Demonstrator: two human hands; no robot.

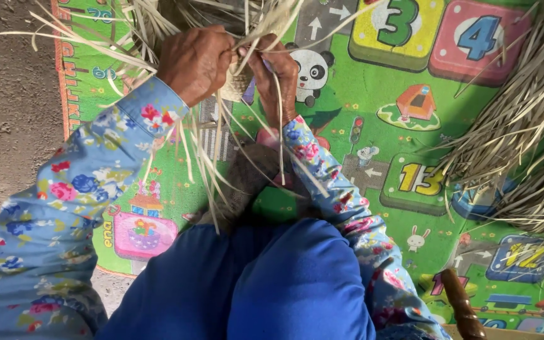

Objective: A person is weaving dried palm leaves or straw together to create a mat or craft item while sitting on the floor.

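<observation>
Left hand (pixel 195 63): closed on pale straw strips (pixel 221 145), gripping tight.
Right hand (pixel 276 79): fingers pinched on same strips, beside small woven piece (pixel 239 80).
Progress: only a small woven bit done; most strips loose.
Room: straw pile (pixel 524 126) crowds right; play mat (pixel 373 119) open in middle.

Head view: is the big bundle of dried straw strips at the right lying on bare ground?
No, the bundle of dried straw strips lies on the colourful play mat, while the bare ground is at the left.

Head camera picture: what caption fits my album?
Two hands weaving pale straw strips above a colourful play mat.
</observation>
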